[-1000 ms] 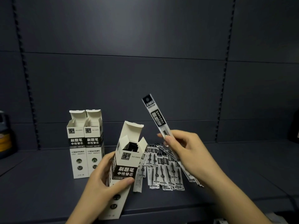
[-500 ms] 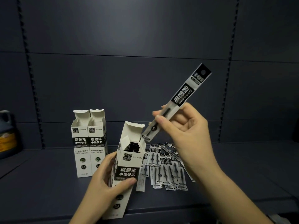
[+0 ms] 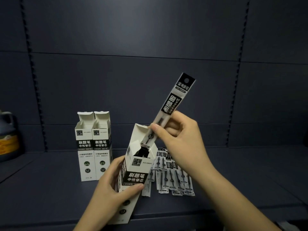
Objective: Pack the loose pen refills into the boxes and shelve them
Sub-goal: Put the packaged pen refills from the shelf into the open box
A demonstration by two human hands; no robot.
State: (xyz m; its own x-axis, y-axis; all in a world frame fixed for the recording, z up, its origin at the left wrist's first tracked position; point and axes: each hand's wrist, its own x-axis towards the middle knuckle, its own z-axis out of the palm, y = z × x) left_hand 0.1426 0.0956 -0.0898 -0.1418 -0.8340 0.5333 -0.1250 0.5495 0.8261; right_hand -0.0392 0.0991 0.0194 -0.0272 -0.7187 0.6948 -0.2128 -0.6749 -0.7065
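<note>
Gripping the tall white-and-black cardboard refill box (image 3: 135, 177) at mid-body, the left hand (image 3: 108, 194) has its thumb across the printed front face and fingers curled round the back. Box is tilted, top leaning away from the person and to the right, base nearest the camera at the shelf's front edge. Top flap is open; black contents visible inside the opening.

The right hand (image 3: 181, 140) pinches one long, flat pen refill in a clear sleeve w/ black printed header (image 3: 173, 104) between thumb and forefinger, approx. at the lower third of the sleeve. Refill is angled: header end up and to the right, lower end just inside the box mouth, in front of the raised flap. Whether the tip touches the packed contents cannot be told.

Loose refills in matching clear-and-black sleeves (image 3: 171, 177) lie flat in an overlapping row on the dark grey shelf board (image 3: 50, 189), just right of the held box and partly behind it. One sleeve edge shows directly beside the left thumb.

Two more white-and-black boxes (image 3: 93, 147) stand upright, side by side and touching, on the shelf to the left rear; both top flaps are open. A dark jug w/ an orange label (image 3: 7, 135) sits at the far left edge, partly cut off. Back wall: dark panels w/ slotted uprights.
</note>
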